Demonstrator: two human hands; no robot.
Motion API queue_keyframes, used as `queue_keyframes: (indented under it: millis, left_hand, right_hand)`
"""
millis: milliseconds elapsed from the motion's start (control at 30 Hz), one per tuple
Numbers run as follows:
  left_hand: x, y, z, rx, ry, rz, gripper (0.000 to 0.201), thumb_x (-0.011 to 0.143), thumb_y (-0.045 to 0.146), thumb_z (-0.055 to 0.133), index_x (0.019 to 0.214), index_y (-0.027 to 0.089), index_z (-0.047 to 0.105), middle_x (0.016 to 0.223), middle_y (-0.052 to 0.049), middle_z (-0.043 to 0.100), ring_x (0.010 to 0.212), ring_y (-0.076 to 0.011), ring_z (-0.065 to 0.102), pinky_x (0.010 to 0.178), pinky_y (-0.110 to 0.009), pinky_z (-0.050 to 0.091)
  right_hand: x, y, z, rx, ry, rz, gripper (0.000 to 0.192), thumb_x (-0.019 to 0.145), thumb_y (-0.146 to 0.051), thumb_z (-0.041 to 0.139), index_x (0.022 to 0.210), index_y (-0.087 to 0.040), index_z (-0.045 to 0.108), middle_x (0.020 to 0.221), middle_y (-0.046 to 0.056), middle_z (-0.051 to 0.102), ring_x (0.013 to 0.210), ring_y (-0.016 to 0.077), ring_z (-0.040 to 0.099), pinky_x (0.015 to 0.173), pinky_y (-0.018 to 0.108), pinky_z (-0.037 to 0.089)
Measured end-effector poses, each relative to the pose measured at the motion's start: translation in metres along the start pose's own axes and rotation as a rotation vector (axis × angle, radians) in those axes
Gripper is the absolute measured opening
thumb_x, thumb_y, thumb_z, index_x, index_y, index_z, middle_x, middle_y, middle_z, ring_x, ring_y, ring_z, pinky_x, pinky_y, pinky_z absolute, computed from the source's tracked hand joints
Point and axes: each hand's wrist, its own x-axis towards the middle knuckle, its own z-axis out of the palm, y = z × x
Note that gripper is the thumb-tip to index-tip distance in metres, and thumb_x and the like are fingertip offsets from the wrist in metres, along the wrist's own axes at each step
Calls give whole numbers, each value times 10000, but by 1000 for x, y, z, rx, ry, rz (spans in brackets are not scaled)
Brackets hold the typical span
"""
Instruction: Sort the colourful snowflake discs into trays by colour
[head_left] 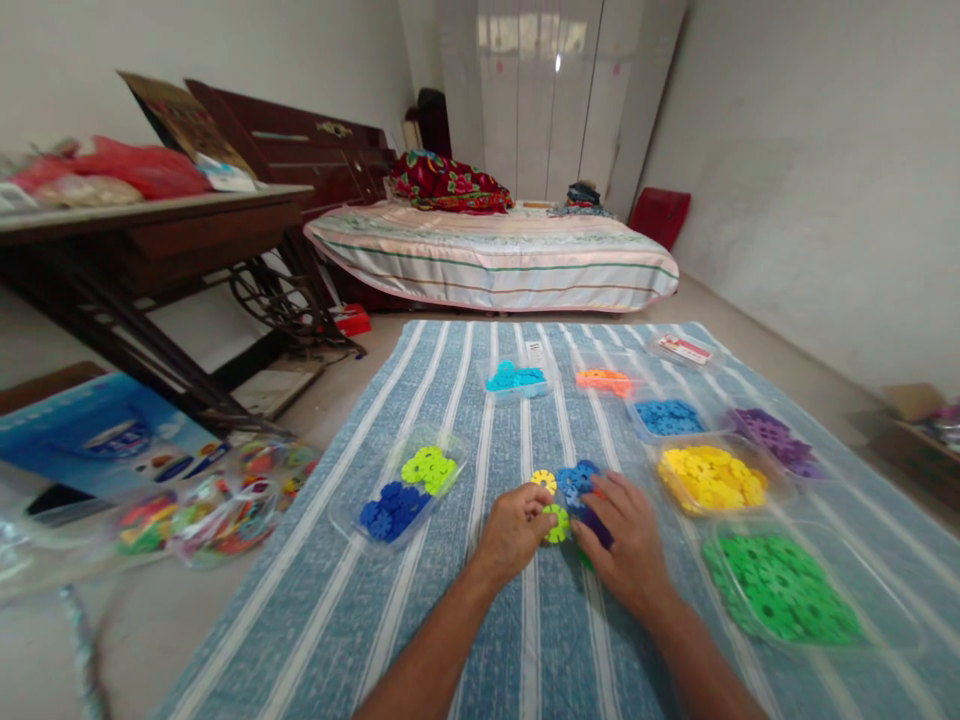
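In front of me lies a small pile of flower-shaped plastic discs. My left hand (511, 528) pinches the left edge of a lime-green disc (557, 524) between thumb and fingers. Just beyond those fingertips is a yellow disc (544, 482). My right hand (624, 535) rests over the right side of the pile, its thumb and fingers apart. Blue discs (576, 481) show beside its fingertips, while dark blue, orange and green bits are partly covered by it.
A clear tray (341, 515) with lime and dark blue discs stands left. Tubs of yellow discs (712, 478), green discs (784, 590), blue discs (666, 416) and purple discs (776, 440) line the right. Light-blue discs (516, 377) and orange discs (604, 380) sit farther back.
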Motion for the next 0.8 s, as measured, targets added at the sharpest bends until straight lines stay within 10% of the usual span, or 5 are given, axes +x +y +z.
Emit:
queue_keyframes:
  millis: [333, 800]
  left_hand:
    - [-5, -2, 0, -146, -22, 8, 175, 671, 258, 594, 796, 136, 598, 550, 40, 563, 486, -75, 507, 490, -188, 370]
    - [6, -10, 2, 55, 288, 45, 163, 722, 233, 521, 857, 169, 586, 673, 11, 612, 573, -109, 579, 565, -214, 448]
  right_hand:
    - [-3, -16, -4, 277, -85, 240, 133, 804, -275, 556, 724, -217, 644, 1019, 74, 651, 1124, 241, 508, 953, 483, 412]
    - [-29, 25, -119, -248, 148, 145, 308, 831, -469, 489, 765, -202, 628, 934, 82, 660, 964, 243, 591, 913, 464, 434]
